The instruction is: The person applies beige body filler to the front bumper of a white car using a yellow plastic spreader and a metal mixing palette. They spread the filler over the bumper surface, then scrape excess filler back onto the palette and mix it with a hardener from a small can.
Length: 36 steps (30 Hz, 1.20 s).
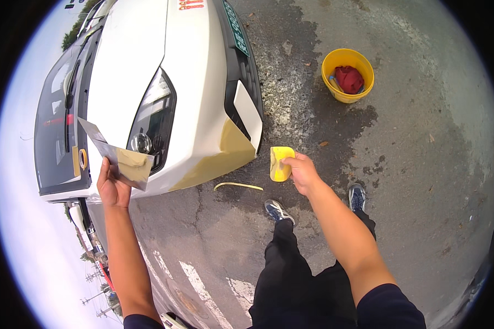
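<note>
My left hand [114, 189] grips a thin grey plate [105, 147] from below, its fingers mostly behind it. A tan smear of filler paste [132, 163] covers part of the plate's face. In my right hand [302, 171] is a yellow spreader [283, 172], pinched at its right edge, with brownish residue on its surface. Ahead of both hands stands a white car [195, 98]. A smooth tan filler patch [225, 156] covers the lower corner of its bumper, below the headlight [155, 112]. Neither the plate nor the spreader appears to touch the patch.
A yellow bucket [343, 97] holding a dark red cloth [349, 79] stands on the asphalt, far right. A roll of tape [83, 159] rests near the windscreen's base. One curved pale yellow strip [239, 185] lies on the ground near my shoe [279, 211].
</note>
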Tool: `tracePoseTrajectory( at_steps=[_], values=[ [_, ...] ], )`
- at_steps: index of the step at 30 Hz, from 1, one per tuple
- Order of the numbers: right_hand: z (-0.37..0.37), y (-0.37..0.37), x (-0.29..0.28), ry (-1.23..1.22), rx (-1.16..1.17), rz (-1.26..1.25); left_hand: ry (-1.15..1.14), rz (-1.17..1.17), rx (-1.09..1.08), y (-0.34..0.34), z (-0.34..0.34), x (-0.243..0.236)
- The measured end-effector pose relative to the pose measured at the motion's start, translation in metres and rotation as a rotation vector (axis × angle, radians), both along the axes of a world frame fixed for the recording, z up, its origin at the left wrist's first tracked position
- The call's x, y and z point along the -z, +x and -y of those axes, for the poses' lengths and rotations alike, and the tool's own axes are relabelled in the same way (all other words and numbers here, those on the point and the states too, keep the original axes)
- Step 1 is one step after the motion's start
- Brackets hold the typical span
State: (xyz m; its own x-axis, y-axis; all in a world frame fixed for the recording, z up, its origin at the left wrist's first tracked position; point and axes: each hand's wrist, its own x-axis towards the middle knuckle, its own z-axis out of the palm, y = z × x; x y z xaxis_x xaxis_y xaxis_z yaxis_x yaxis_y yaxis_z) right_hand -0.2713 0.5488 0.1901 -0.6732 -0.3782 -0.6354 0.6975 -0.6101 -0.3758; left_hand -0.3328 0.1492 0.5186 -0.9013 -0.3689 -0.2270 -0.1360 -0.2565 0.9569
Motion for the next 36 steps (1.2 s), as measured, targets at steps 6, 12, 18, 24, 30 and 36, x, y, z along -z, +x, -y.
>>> tracePoseTrajectory(
  at_steps=[6,12,18,24,30,36],
  values=[
    [0.123,-0.067,0.084,0.138,0.029,-0.150,0.030,0.031,0.365,-0.044,0.086,0.045],
    [0.176,-0.132,0.121,0.325,0.018,-0.331,0.363,0.002,0.529,-0.066,0.089,0.030],
    [0.188,-0.156,0.120,0.327,-0.032,-0.347,0.587,-0.012,0.468,-0.067,0.072,0.037],
    [0.196,-0.153,0.108,0.392,-0.074,-0.340,0.709,-0.041,0.476,-0.066,0.079,0.041],
    [0.201,-0.142,0.100,0.585,-0.052,-0.468,0.733,-0.042,0.450,-0.065,0.085,0.041],
    [0.201,-0.113,0.090,0.506,0.077,-0.609,0.808,-0.053,0.460,-0.068,0.090,0.043]
  ],
)
